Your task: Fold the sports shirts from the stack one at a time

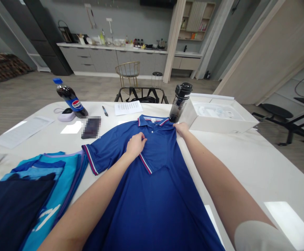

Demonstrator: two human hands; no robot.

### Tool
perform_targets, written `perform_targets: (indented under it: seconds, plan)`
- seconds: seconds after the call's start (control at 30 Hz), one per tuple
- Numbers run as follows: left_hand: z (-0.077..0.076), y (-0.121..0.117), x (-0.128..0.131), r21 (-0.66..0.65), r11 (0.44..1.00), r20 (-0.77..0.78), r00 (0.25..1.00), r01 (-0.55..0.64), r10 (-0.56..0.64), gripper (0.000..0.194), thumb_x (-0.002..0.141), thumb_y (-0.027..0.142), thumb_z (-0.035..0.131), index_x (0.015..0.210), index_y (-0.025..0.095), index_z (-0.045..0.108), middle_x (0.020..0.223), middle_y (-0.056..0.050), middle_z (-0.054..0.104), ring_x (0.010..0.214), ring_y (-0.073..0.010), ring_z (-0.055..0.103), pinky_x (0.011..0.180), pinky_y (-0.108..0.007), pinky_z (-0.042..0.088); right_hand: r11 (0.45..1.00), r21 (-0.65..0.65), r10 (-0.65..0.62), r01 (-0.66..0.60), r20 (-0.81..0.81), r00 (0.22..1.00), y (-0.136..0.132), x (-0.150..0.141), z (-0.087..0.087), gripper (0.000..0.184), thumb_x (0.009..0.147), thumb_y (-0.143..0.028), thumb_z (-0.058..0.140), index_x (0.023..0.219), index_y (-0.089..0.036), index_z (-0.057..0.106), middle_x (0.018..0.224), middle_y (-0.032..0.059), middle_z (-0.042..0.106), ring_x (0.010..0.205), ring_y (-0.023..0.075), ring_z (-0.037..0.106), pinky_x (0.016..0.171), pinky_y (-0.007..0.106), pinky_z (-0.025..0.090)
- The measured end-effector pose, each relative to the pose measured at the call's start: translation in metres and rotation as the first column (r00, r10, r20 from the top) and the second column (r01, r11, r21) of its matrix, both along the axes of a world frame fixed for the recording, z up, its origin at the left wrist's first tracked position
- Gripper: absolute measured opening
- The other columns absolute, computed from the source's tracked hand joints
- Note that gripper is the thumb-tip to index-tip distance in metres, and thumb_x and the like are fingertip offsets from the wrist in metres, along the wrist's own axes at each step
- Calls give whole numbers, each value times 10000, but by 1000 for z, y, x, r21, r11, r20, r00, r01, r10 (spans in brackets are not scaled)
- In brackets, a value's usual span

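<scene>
A dark blue polo shirt (pixel 152 209) lies front up on the white table, its collar towards the far side. Red and white stripes trim the collar and sleeve hems. The sleeve on the left spreads outward, while the right-side sleeve (pixel 157 155) is folded over the chest. My left hand (pixel 135 145) is closed at the upper end of that folded sleeve's hem, its fingertips partly hidden. At the right shoulder, my right hand (pixel 182 129) pinches the shirt's edge, close to a dark tumbler (pixel 179 103).
Folded shirts (pixel 18 202) are stacked at the table's left. Beyond them are a cola bottle (pixel 72 99), a pixelated dark item (pixel 91 127), a pen (pixel 105 111) and paper sheets (pixel 128 107). An open white box (pixel 220 120) stands at the right. A chair (pixel 141 94) is behind the table (pixel 246 167).
</scene>
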State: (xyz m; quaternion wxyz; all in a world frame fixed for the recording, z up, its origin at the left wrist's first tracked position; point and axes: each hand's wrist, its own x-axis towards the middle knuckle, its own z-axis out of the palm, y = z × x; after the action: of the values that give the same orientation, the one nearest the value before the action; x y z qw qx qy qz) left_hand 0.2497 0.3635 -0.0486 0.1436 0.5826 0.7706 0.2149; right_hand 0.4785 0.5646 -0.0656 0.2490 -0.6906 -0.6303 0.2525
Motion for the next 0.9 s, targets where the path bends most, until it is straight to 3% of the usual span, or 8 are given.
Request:
perform_targets:
  seconds: [0.13,0.27,0.37,0.53,0.63,0.73,0.8,0.9]
  plan:
    - [0,3,-4,196,980,162,984,43,-76,85,894,259,692,976,241,681,1025,-45,738,1024,-220,688,911,-323,514,986,44,-165,163,44,985,8,-10,8,250,764,-185,651,978,-109,755,1002,200,736,965,343,711,851,441,565]
    - [-7,7,-13,122,990,250,967,-72,39,134,865,279,735,983,223,701,957,-39,734,941,-214,691,882,-319,519,974,220,-75,59,65,995,0,-25,7,317,807,-125,548,1027,-172,772,1132,150,731,1092,295,677,1013,414,501]
    - [-13,4,-17,68,995,145,987,-79,69,142,920,231,649,1055,220,688,998,-56,729,933,-224,687,848,-331,519,934,343,93,-99,36,995,-12,-28,-3,415,877,-163,481,1220,-146,713,1171,145,727,1094,272,667,1035,409,485]
    - [-6,-16,-6,241,968,-240,971,64,-4,302,996,215,480,1272,197,602,1217,-126,659,1094,-276,616,901,-400,485,852,476,246,-219,6,969,-44,-7,-8,532,884,-253,517,1406,-155,543,1355,142,630,1145,252,623,1035,398,479]
    - [6,-35,12,219,918,-371,898,331,-236,296,1000,239,478,1263,212,611,1246,-113,636,1146,-271,573,969,-416,439,856,446,252,-262,82,964,-82,15,2,454,870,-365,593,1272,-156,624,1293,160,634,1043,263,631,966,406,498]
    - [12,-55,37,108,783,-344,762,613,-549,290,990,276,513,1256,245,624,1231,-72,641,1137,-235,570,969,-383,424,862,250,413,-442,159,897,-143,43,17,263,903,-416,587,974,-197,713,939,74,702,779,205,629,793,333,496]
    - [12,-66,55,70,714,-316,695,696,-646,315,981,274,525,1280,253,623,1231,-64,642,1138,-228,566,960,-374,415,829,138,511,-542,208,834,-193,65,27,265,904,-458,614,868,-212,706,789,27,669,701,178,601,706,294,454]
    - [9,-79,82,31,652,-320,625,758,-712,344,973,223,512,1291,265,637,1250,-69,633,1160,-231,553,972,-378,391,827,-22,544,-562,282,790,-269,100,38,312,883,-529,664,880,-218,697,753,9,654,673,168,589,639,279,403]
